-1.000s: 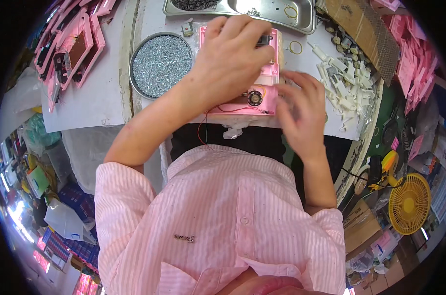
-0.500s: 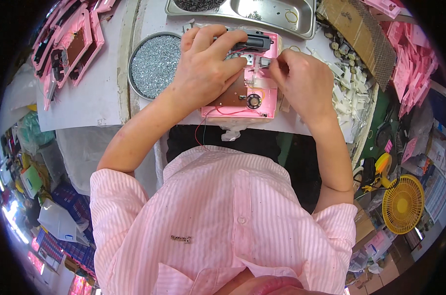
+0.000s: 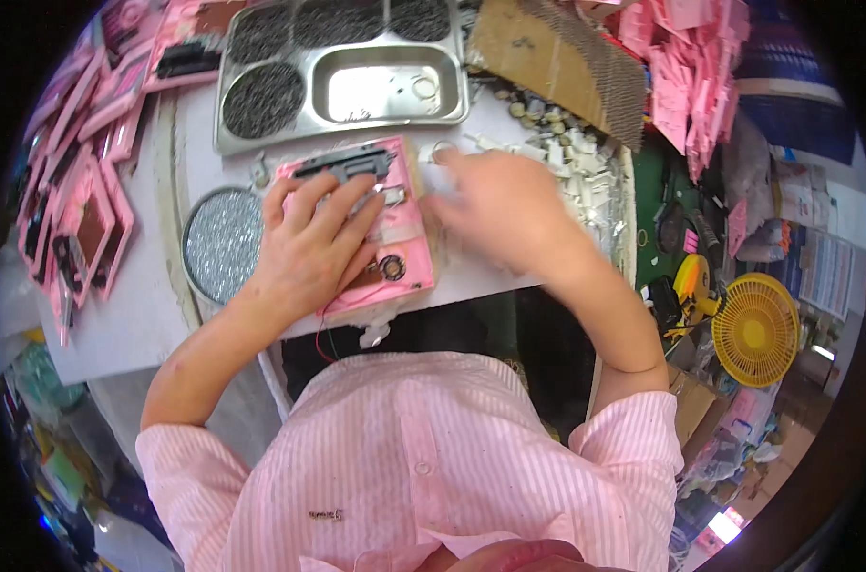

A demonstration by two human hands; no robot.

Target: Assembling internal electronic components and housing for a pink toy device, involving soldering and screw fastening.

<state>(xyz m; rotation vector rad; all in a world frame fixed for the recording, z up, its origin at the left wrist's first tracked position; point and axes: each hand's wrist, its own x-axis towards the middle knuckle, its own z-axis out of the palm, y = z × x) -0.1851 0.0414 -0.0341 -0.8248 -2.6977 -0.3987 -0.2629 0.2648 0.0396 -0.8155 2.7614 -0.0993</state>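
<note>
A pink plastic casing lies face down at the table's near edge, its inside showing. A long black part runs along its far side, and a small round speaker sits near its close right corner. My left hand rests over the casing's left half, fingers spread across the parts and hiding much of the brown board. Just right of the casing is my right hand, smeared by motion; whether its fingertips hold anything cannot be made out. Thin red and dark wires hang off the near edge.
A round dish of small silvery screws stands left. Behind is a metal compartment tray with dark small parts. White plastic pieces heap at right, by a cardboard piece. Pink casings pile at left. A yellow fan stands right.
My right hand has left the casing's inside and moved off to its right. My left hand stays over the casing with fingers more spread. The whole view has shifted, showing more of the tray.
</note>
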